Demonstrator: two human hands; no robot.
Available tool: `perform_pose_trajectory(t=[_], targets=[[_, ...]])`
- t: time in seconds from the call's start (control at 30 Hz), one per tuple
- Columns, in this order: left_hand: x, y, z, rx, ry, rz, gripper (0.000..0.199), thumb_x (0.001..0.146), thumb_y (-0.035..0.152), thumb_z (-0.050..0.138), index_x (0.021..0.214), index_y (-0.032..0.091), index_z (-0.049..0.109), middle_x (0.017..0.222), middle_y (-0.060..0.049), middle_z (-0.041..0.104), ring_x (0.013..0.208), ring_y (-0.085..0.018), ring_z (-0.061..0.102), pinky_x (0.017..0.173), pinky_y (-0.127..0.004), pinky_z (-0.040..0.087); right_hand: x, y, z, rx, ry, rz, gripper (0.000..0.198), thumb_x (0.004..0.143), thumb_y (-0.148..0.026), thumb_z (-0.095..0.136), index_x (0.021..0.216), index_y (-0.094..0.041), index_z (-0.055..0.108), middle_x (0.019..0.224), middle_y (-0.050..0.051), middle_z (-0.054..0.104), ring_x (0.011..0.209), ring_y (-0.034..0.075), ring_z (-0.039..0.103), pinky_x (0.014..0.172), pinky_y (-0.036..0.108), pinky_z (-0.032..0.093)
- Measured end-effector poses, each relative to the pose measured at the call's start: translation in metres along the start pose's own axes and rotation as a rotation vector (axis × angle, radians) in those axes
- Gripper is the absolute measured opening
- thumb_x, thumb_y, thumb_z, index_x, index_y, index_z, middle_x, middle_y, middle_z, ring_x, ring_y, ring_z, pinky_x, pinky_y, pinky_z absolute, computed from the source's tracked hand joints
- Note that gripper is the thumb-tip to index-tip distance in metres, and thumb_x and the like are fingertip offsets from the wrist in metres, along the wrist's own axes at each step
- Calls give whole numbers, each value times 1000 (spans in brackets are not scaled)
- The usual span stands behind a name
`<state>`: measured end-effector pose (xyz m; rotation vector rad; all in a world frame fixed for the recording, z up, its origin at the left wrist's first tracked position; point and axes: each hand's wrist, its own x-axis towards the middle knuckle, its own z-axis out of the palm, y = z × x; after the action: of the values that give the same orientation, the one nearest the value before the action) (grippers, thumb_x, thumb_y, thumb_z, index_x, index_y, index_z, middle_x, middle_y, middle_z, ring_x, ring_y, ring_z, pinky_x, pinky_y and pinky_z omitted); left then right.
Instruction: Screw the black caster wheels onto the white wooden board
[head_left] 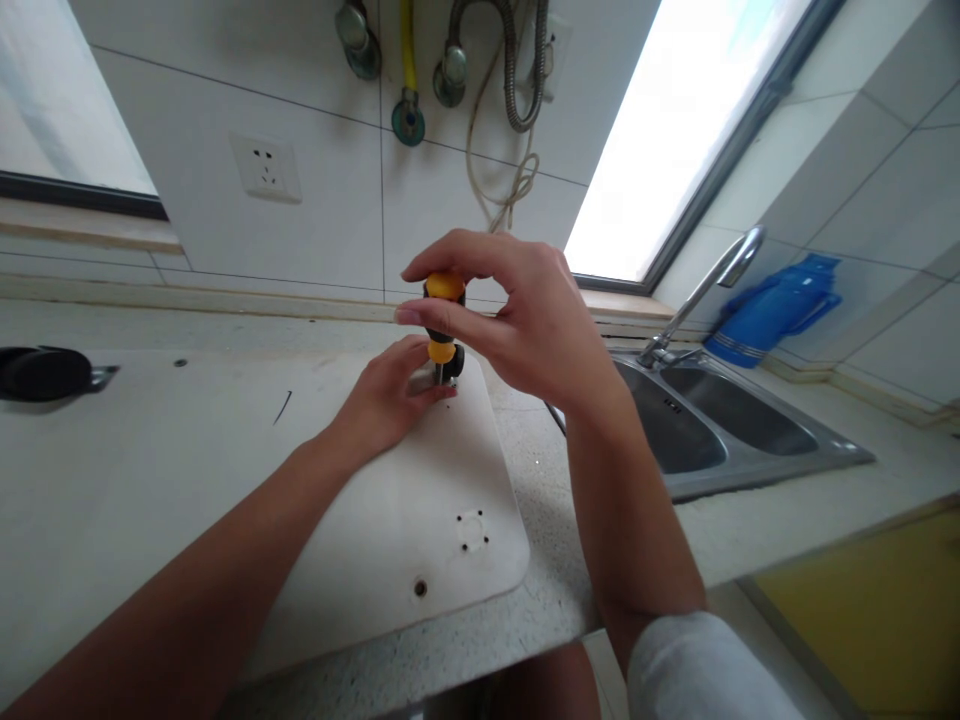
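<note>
My right hand [517, 310] grips a yellow-and-black screwdriver [444, 287] by its handle, thumb and fingers around the upper end. The screwdriver stands nearly upright, its shaft pointing down at the far right corner of a white board [360, 560]. Close by the shaft is a small black caster [454, 362] with a bit of metal at its base. My left hand [386, 395] is closed around the caster's base, thumb on the near side and fingers behind. The screwdriver's tip and any screw under it are too small to make out.
The board lies on a speckled counter [551, 500]. A thin dark piece [283, 407] and a black oval part with a metal tab [45, 374] lie at left. Right are a steel double sink [739, 410], a faucet [705, 285] and a blue thermos [776, 305]. Pipe valves [409, 118] line the wall.
</note>
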<state>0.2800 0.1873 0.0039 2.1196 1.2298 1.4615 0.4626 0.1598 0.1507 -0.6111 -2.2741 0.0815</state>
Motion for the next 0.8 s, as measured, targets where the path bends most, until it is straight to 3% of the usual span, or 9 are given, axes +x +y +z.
perform_pose_trajectory(t=[0.2,0.37,0.47,0.53,0.63,0.73,0.8], targets=[[-3,2,1,-39,42,-21,16,99,33,81,114,28,80,117,-5,84,111,-30,77,106,-47,61,1,3,6,-167,144,3,23,105,-46,80,112,-25,81,106,6,81,110,27,72,107,44,54],[0,3,2,-108,114,5,4,97,29,80,100,27,78,112,-5,82,109,-29,77,105,-50,62,-4,9,-7,48,-15,-55,27,110,-31,70,136,-29,75,127,3,82,118,23,74,108,39,58],[0,2,3,-114,112,-5,1,97,30,79,98,29,79,108,-5,82,110,-30,76,103,-50,62,-3,10,-2,-24,55,-12,16,107,-41,77,118,-29,77,114,3,82,108,24,73,102,40,59],[-1,3,3,-120,114,-36,2,96,31,82,97,30,80,105,-5,83,106,-29,76,100,-49,61,-1,10,5,-131,142,19,24,102,-50,82,103,-27,76,102,5,78,102,26,70,97,43,58],[-2,3,3,-136,129,-98,7,93,34,85,96,29,82,99,-3,83,94,-26,76,93,-45,61,1,8,9,-203,195,37,31,100,-55,84,97,-26,74,97,7,74,101,28,68,96,45,57],[-1,5,1,-99,160,-99,7,93,35,85,94,28,84,95,-3,83,87,-24,74,89,-44,61,-1,10,0,-84,95,-8,19,103,-44,81,112,-28,77,107,5,79,107,26,72,102,43,58],[-1,6,0,-72,163,-90,6,92,34,84,95,28,86,94,-3,83,85,-24,74,86,-43,60,-3,12,-7,34,6,-41,23,105,-34,78,127,-29,76,118,4,82,110,23,74,105,42,59]])
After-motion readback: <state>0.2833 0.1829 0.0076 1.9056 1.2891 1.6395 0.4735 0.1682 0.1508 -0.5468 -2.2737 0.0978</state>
